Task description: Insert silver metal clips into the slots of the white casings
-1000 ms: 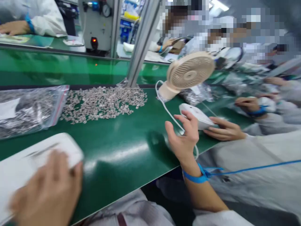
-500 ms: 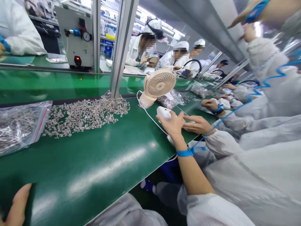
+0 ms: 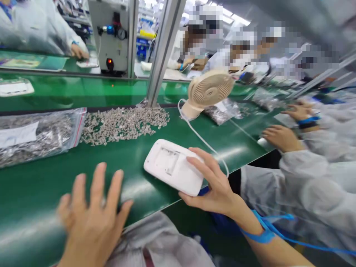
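Observation:
Between the thumb and fingers of my right hand (image 3: 213, 181) is a white plastic device housing (image 3: 183, 174) with rounded corners. Its upturned face has a rectangular recess like a battery compartment, with small metal parts at the edges. The housing is held just above the green work surface (image 3: 133, 159), near its front edge. My left hand (image 3: 94, 211) hovers palm down at the left, fingers spread, holding nothing. Beyond both hands lies a spread pile of small metal clips (image 3: 125, 124). A zip bag (image 3: 55, 133) of similar metal pieces lies left of the pile.
A beige fan (image 3: 211, 89) with a white cable stands behind the housing, beside another bag of parts (image 3: 221, 113). A metal post (image 3: 164, 52) rises behind the clips. Across the green belt (image 3: 91, 89) is a grey gauge box (image 3: 111, 40). A co-worker's hand (image 3: 280, 137) is at right.
The view has swung right and down. My right hand has brought the white housing left toward me, away from the co-worker's hand. My left hand has come further into view, fingers spread.

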{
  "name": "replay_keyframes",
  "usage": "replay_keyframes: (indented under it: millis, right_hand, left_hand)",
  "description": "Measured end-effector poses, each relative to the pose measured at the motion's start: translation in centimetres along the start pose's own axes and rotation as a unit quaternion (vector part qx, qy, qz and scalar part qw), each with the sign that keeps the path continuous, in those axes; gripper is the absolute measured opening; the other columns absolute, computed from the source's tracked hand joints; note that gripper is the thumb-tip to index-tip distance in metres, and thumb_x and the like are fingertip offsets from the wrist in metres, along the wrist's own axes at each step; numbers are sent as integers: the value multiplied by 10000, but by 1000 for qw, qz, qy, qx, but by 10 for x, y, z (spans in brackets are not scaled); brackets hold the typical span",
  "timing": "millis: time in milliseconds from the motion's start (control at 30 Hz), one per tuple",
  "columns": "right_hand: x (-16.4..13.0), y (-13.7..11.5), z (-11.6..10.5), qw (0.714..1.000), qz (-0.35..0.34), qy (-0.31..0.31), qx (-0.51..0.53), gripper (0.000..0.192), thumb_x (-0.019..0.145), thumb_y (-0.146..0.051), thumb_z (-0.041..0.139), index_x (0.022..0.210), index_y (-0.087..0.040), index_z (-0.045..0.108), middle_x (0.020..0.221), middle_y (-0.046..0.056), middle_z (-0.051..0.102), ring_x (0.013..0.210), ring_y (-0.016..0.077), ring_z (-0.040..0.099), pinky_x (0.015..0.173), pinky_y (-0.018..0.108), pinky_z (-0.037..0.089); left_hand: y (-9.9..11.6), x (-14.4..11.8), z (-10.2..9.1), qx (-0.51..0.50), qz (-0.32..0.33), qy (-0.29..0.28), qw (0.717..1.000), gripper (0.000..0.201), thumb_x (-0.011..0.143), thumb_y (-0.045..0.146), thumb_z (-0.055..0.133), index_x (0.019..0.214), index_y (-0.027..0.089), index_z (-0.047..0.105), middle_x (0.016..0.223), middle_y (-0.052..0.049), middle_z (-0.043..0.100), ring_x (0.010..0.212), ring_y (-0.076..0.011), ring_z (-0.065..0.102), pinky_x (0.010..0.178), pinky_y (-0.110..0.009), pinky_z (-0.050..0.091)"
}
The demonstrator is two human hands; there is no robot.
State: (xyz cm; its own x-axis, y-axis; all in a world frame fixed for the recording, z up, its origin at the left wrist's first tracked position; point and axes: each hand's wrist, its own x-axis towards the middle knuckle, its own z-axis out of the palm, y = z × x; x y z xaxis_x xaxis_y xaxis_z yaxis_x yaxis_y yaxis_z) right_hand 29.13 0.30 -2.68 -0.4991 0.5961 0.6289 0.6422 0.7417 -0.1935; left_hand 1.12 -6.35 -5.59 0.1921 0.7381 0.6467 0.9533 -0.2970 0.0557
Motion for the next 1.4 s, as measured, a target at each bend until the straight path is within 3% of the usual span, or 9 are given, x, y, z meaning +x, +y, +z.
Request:
replay_keyframes:
  millis: [67, 167, 300, 400, 567, 733, 967, 1167, 1400]
  right_hand:
    - [2, -21, 6, 995, -27, -54, 77, 743, 677, -279, 686, 1334, -154, 362, 1330, 226, 383, 1227, 353, 435, 930, 501, 439]
    - [5, -28, 12, 988, -25, -87, 126, 718, 718, -251, 668, 1353, -161, 347, 1352, 231, 371, 1254, 348, 413, 943, 513, 433]
    - [10, -14, 16, 995, 20, -24, 97, 666, 734, -307, 713, 1318, -190, 415, 1316, 214, 445, 1212, 329, 465, 943, 515, 432]
    - [20, 9, 27, 990, 91, 15, 107, 409, 782, -300, 661, 1161, -194, 552, 1168, 149, 583, 1062, 259, 579, 882, 430, 488]
    - [54, 64, 70, 955, 273, -52, 105, 198, 808, -285, 545, 893, -137, 644, 771, 60, 649, 666, 164, 609, 631, 293, 512]
    - [94, 96, 101, 966, 240, -75, 53, 282, 763, -130, 465, 964, -126, 663, 715, 49, 577, 663, 171, 551, 699, 317, 467]
    - [107, 97, 99, 975, 187, -121, 21, 159, 739, -117, 475, 672, -148, 616, 684, 62, 516, 682, 186, 519, 701, 313, 433]
    - [106, 94, 98, 969, 212, -120, 24, 131, 668, -85, 475, 584, -176, 516, 617, 36, 509, 623, 166, 491, 667, 301, 405]
    - [100, 92, 99, 954, 277, -96, 55, 44, 585, -148, 534, 609, -177, 511, 555, -16, 511, 539, 127, 476, 571, 260, 386]
  left_hand:
    - [24, 9, 1, 6, 15, -58, 998, 538, 799, 430, 569, 1292, 229, 493, 1441, -139, 350, 1300, -432, 284, 979, -551, 239]
    - [41, 13, 1, 8, 19, -60, 998, 269, 829, 386, 535, 966, 180, 639, 1396, -97, 434, 1290, -419, 309, 1003, -523, 226]
    - [44, 7, -6, 59, -9, -19, 998, 338, 839, 446, 526, 709, 140, 589, 1297, -133, 532, 1275, -412, 337, 1041, -527, 168]
    - [46, 1, -13, -6, -18, -45, 999, 476, 838, 589, 439, 847, 158, 640, 1290, -134, 538, 1270, -411, 343, 1032, -535, 160]
    - [57, 3, -10, 9, -7, -130, 991, 641, 691, 624, 618, 1206, 247, 565, 1416, -91, 403, 1268, -403, 347, 991, -479, 207]
    - [70, 16, 11, 144, -66, -105, 982, 668, 726, 558, 614, 1247, 147, 535, 1396, -189, 397, 1211, -471, 388, 895, -498, 301]
    - [76, 30, 28, 156, -77, -70, 982, 664, 717, 524, 632, 1230, 113, 540, 1372, -201, 422, 1156, -472, 452, 859, -495, 352]
    - [77, 27, 30, 109, -19, -12, 994, 483, 848, 419, 518, 1128, 33, 594, 1203, -176, 592, 1079, -333, 545, 866, -400, 334]
    - [74, 23, 31, 97, 3, 4, 995, 462, 900, 404, 438, 1107, 27, 607, 1092, -146, 645, 1049, -302, 551, 849, -376, 321]
